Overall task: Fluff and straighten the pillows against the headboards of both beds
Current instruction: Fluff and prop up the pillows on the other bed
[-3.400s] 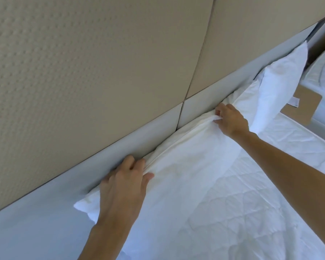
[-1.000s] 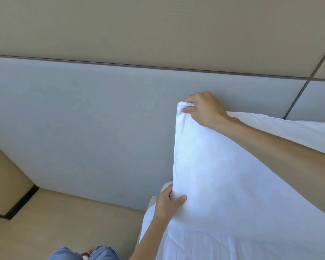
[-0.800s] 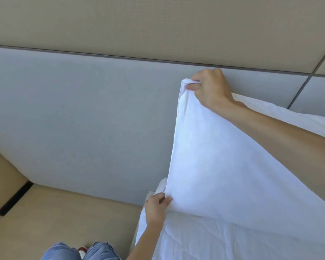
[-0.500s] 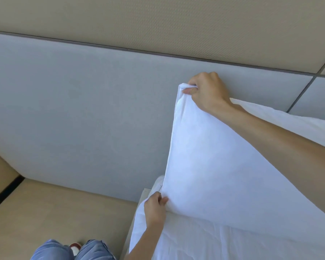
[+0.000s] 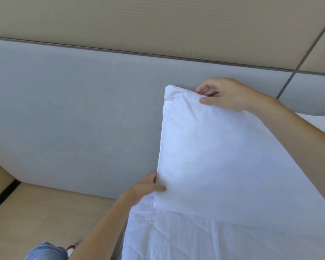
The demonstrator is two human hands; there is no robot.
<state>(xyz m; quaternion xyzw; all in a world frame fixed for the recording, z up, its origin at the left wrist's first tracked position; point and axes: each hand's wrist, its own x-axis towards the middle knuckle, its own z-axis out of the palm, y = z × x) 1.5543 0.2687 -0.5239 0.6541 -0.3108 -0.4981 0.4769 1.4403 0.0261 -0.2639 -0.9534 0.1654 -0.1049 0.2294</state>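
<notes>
A white pillow (image 5: 223,156) stands on its long edge against the grey padded headboard (image 5: 73,113), at the left end of a bed with a white quilted cover (image 5: 186,239). My right hand (image 5: 225,93) pinches the pillow's top edge just right of its upper left corner, thumb in front and fingers behind. My left hand (image 5: 148,186) holds the pillow's lower left corner, thumb on the front face. Both forearms reach in from the bottom and right. A second white pillow (image 5: 321,124) shows behind my right forearm.
Beige textured wall panels (image 5: 158,23) rise above the headboard. Left of the bed lies tan floor (image 5: 36,212) with a dark gap at the far left. My jeans knee (image 5: 47,252) and a red and white shoe show at the bottom edge.
The pillow has dropped lower and sits more squarely against the headboard. My right hand slid right off the top corner onto the top edge. My left hand moved up to the lower corner.
</notes>
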